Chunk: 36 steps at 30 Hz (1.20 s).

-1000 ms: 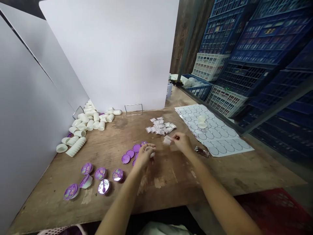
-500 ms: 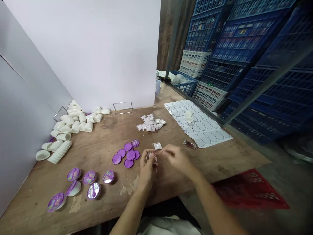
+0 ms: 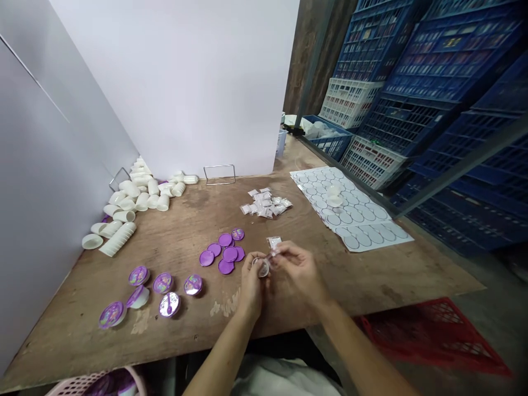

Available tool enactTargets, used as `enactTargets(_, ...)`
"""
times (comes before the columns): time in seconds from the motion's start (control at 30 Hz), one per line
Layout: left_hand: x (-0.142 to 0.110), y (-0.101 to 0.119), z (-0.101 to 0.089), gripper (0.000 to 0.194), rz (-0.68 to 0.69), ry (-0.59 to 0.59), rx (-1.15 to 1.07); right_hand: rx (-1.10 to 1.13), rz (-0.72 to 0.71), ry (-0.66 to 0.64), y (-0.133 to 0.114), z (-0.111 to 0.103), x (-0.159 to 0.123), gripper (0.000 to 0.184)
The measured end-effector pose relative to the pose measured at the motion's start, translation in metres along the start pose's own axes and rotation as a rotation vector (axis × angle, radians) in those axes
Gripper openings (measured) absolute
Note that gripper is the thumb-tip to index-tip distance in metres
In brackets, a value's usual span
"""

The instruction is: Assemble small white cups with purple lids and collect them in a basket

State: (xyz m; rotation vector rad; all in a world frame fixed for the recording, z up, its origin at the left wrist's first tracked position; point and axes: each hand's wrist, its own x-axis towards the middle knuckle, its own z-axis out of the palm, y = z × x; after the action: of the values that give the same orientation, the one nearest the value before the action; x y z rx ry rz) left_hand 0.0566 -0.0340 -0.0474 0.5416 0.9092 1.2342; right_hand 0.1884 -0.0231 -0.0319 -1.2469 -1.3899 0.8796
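My left hand (image 3: 252,280) is closed around a small round translucent cup (image 3: 261,268), its mouth turned up towards me. Close beside it on the right, my right hand (image 3: 295,267) pinches a small clear packet with a dark part (image 3: 271,254) at the cup's rim; fingers hide much of it. A single white sachet (image 3: 274,241) lies on the table just beyond both hands. Farther back is a heap of white sachets (image 3: 266,204). Several purple lids (image 3: 225,266) are spread to the left of my left hand.
Lidded cups (image 3: 163,282) stand at the front left of the wooden table (image 3: 185,220). White cups (image 3: 142,201) are piled along the left panel. A sheet printed with circles (image 3: 355,214) lies right, with pale discs (image 3: 334,196) on it. Crates (image 3: 367,110) are stacked beyond.
My right hand let go of a white sachet beyond the cup. The dark packet that lay right, near the sheet, is gone from there; a packet is now in my right hand beside the cup.
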Motion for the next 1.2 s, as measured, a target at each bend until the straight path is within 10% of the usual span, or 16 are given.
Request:
enactTargets(0.13, -0.007, 0.001, -0.005, 0.028, 0.098, -0.025, 0.002, -0.315, -0.175, -0.032, -0.016, 0.048, -0.017, 0.017)
enactTargets(0.27, -0.012, 0.008, -0.019, 0.03, 0.153, 0.038, 0.123, -0.319, -0.184, -0.301, -0.017, 0.046, -0.012, 0.025)
enactTargets(0.37, -0.014, 0.018, -0.027, 0.038, 0.126, 0.101, 0.041, -0.189, -0.109, -0.39, -0.012, 0.044, 0.016, 0.022)
enactTargets(0.63, -0.016, 0.019, -0.043, 0.031, 0.119, 0.188, 0.01, -0.694, -0.221, -0.433, 0.017, 0.081, 0.094, 0.028)
enactTargets(0.9, -0.011, 0.022, -0.043, 0.03, 0.104, 0.234, -0.156, -0.21, -0.188, -0.34, -0.016, 0.059, 0.015, 0.024)
enactTargets(1.2, -0.021, 0.024, -0.022, 0.032, 0.015, 0.214, -0.366, -0.369, -0.492, -0.096, -0.002, 0.072, -0.034, 0.031)
